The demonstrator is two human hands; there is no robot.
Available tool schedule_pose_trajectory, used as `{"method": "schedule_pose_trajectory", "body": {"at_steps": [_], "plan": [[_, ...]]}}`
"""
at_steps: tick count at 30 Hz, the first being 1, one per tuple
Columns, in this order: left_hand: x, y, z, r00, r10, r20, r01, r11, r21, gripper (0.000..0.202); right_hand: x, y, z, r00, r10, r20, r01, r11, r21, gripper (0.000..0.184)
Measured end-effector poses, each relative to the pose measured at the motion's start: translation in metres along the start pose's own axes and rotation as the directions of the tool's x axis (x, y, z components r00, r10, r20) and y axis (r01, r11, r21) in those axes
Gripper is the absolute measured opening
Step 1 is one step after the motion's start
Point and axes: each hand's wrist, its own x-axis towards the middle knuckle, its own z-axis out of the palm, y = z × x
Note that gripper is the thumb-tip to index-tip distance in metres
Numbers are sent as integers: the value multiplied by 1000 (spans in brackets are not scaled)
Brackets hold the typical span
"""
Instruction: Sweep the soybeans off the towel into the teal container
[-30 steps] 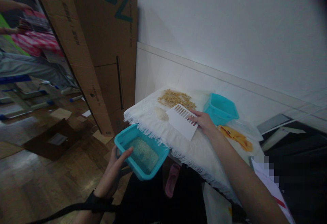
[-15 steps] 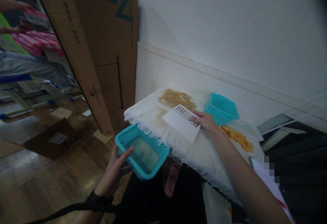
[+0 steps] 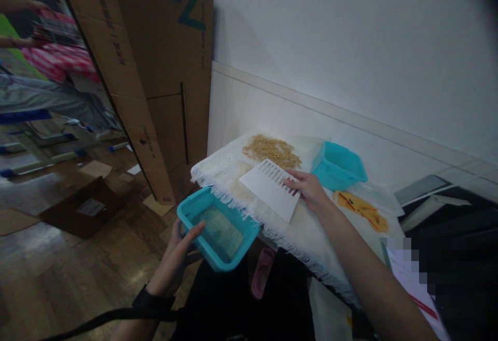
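My left hand (image 3: 181, 250) grips the near left side of a turquoise plastic basin (image 3: 229, 264), thumb over the rim. Pale grains that look like rice (image 3: 223, 229) lie in it. The basin is just below the fringed edge of a white cloth (image 3: 319, 242). In my right hand (image 3: 309, 190) is a white slotted scraper (image 3: 268, 193), held by its slotted end, low over the cloth. Part of a thin patch of pale grains (image 3: 241, 185) shows at its left edge. Behind it is a heap of yellow beans (image 3: 270, 149), probably soybeans.
A second turquoise basin (image 3: 338, 167) stands near the wall, with an orange cloth (image 3: 361, 210) beside it. A tall cardboard box (image 3: 155, 71) rises at the left. Farther left, a person's hands (image 3: 35, 40) hold something dark.
My right hand has drawn the white scraper slightly left and toward the cloth's fringed edge. The basin in my left hand stays almost in place. The view has shifted a little.
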Motion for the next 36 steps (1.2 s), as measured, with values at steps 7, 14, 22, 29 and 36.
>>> {"method": "schedule_pose_trajectory", "body": {"at_steps": [7, 14, 22, 29, 36], "plan": [[0, -1, 1, 1000, 4, 6, -4, 1000, -4, 91, -3, 4, 12, 1000, -27, -4, 27, 999, 27, 67], [0, 0, 0, 1000, 22, -18, -22, 1000, 4, 93, -20, -1, 35, 994, -10, 105, 9, 1000, 8, 66], [-2, 2, 1, 1000, 9, -17, -9, 1000, 5, 90, -24, -15, 36, 994, -84, 76, 88, 995, -42, 67], [-1, 5, -2, 999, 22, -39, -22, 1000, 10, 88, 18, -25, 10, 990, -115, -79, 106, 988, -115, 73], [0, 9, -3, 998, 22, -64, -22, 1000, 4, 92, 26, -19, 29, 995, -96, 39, 101, 986, -130, 66]]}}
